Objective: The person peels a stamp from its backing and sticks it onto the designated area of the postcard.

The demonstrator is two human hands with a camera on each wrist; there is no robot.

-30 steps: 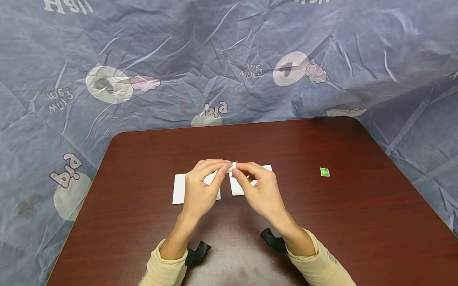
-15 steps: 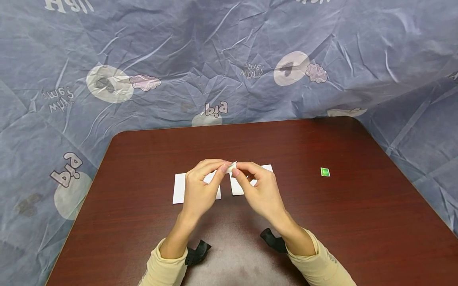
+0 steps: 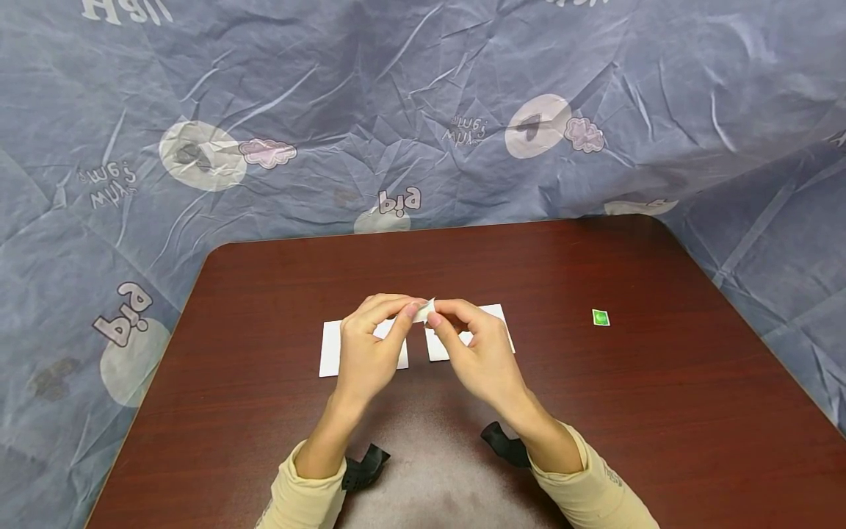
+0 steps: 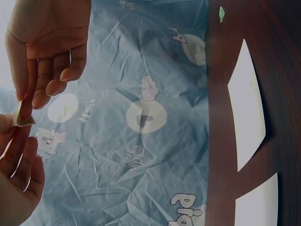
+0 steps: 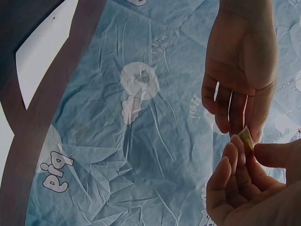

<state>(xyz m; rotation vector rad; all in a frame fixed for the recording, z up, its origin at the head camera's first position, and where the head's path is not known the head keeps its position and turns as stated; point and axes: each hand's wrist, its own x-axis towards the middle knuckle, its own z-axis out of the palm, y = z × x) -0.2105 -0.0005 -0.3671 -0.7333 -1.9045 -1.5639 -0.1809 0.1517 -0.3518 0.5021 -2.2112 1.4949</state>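
Observation:
Above the middle of the dark red table (image 3: 595, 411) my two hands meet fingertip to fingertip. Between them is a small pale slip of paper (image 3: 425, 309), pinched from the left by my left hand (image 3: 413, 311) and from the right by my right hand (image 3: 434, 317). The left wrist view shows the slip (image 4: 23, 116) held between thumb and fingers of both hands. In the right wrist view the slip (image 5: 246, 138) stands up between the fingertips. Under the hands two white cards lie flat, one on the left (image 3: 330, 350) and one on the right (image 3: 500, 320).
A tiny green square (image 3: 600, 317) lies alone on the right of the table. A crumpled blue printed cloth (image 3: 423, 110) hangs behind and round the table's edges. Black straps (image 3: 366, 464) sit at both wrists, below cream sleeves.
Both hands stay almost in place. The slip has tipped up a little between the fingertips, and slightly more of the right card shows.

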